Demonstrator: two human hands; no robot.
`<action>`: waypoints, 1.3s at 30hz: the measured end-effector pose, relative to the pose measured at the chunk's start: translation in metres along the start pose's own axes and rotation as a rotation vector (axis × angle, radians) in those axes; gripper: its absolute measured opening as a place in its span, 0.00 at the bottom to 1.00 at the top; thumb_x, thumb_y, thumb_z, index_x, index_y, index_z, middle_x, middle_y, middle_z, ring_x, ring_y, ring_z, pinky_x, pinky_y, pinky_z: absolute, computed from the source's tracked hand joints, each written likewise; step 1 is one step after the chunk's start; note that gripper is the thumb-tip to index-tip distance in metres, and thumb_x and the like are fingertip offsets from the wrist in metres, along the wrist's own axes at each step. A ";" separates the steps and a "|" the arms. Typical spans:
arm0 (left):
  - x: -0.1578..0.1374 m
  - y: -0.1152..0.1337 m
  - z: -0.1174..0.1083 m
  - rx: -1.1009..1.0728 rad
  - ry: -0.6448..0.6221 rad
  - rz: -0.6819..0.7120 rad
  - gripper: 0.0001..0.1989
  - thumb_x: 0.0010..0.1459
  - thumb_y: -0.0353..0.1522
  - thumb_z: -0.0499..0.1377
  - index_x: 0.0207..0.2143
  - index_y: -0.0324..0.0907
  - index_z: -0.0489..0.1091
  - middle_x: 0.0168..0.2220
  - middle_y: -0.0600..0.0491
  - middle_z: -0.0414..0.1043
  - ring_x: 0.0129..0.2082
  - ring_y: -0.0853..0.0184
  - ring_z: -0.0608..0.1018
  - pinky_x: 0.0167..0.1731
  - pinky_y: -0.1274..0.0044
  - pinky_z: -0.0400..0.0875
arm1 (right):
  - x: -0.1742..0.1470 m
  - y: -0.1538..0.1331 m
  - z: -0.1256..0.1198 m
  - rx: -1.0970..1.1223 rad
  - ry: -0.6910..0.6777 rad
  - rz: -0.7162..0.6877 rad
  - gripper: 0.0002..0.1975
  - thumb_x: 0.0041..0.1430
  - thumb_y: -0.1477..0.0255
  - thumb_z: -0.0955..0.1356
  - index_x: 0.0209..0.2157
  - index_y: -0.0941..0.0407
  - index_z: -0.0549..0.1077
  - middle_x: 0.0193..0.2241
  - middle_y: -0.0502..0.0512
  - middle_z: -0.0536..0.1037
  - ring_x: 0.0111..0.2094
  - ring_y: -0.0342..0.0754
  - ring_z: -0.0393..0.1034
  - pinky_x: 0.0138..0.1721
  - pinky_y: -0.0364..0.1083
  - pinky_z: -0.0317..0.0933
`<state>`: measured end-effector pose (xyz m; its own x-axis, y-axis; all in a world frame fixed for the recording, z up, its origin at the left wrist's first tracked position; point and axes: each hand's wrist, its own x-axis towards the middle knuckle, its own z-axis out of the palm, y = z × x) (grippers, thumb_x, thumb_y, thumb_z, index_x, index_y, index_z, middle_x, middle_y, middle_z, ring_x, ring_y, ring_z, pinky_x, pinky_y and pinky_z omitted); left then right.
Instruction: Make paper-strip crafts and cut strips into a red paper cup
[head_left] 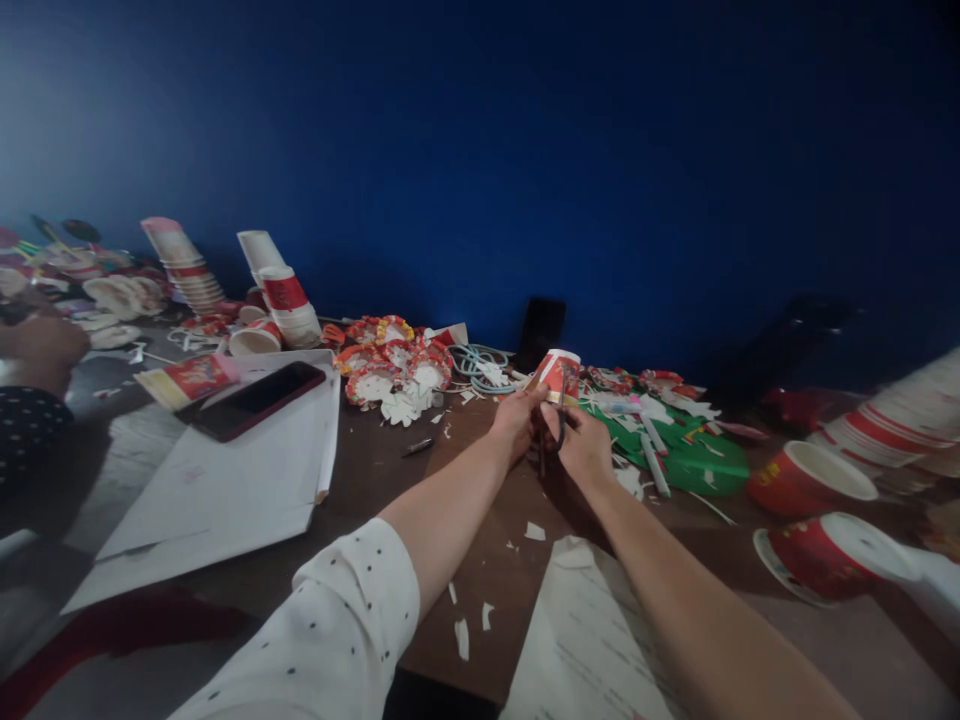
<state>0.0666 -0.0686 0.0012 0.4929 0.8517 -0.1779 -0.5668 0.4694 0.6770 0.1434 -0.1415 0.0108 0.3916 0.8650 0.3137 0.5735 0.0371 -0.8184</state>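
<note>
My left hand (515,420) is closed around the side of a red and white paper cup (559,372), held up above the brown table (480,530). In my right hand (585,443) is a pair of dark-handled scissors (560,425), its blades pointing up against the cup. The fingers partly hide both the cup's lower part and the scissors. Beyond my hands lie scalloped red and white paper cutouts (397,355) and a green sheet (705,455) strewn with paper scraps and pens (655,465).
White sheets (225,490) with a phone (259,400) lie left. Stacked paper cups (289,305) stand behind them; more red cups (814,478) are at right. A printed paper (585,640) lies near me. Another person's hand (45,345) is at far left. A blue wall (480,180) rises behind.
</note>
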 end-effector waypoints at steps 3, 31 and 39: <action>0.001 0.000 0.000 -0.030 0.022 0.008 0.09 0.50 0.33 0.64 0.26 0.37 0.67 0.19 0.54 0.70 0.16 0.71 0.71 0.19 0.80 0.67 | -0.002 -0.005 0.000 0.066 -0.001 0.037 0.25 0.51 0.48 0.65 0.26 0.57 0.75 0.16 0.53 0.72 0.19 0.47 0.66 0.23 0.43 0.58; 0.003 0.004 0.000 -0.050 0.041 0.041 0.06 0.48 0.28 0.64 0.26 0.35 0.69 0.18 0.56 0.66 0.17 0.77 0.66 0.20 0.82 0.58 | 0.006 0.002 -0.001 0.370 0.064 0.229 0.22 0.43 0.52 0.71 0.19 0.58 0.71 0.13 0.48 0.67 0.14 0.40 0.59 0.16 0.41 0.53; 0.004 0.005 -0.004 0.002 0.015 0.025 0.06 0.50 0.28 0.63 0.25 0.36 0.67 0.18 0.55 0.67 0.18 0.75 0.68 0.22 0.81 0.61 | 0.004 -0.001 -0.005 0.251 0.030 0.241 0.24 0.43 0.49 0.70 0.21 0.58 0.71 0.15 0.50 0.69 0.18 0.44 0.62 0.20 0.42 0.55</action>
<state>0.0631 -0.0624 0.0015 0.4681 0.8668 -0.1716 -0.5778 0.4472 0.6827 0.1479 -0.1401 0.0150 0.5171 0.8491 0.1075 0.2686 -0.0418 -0.9623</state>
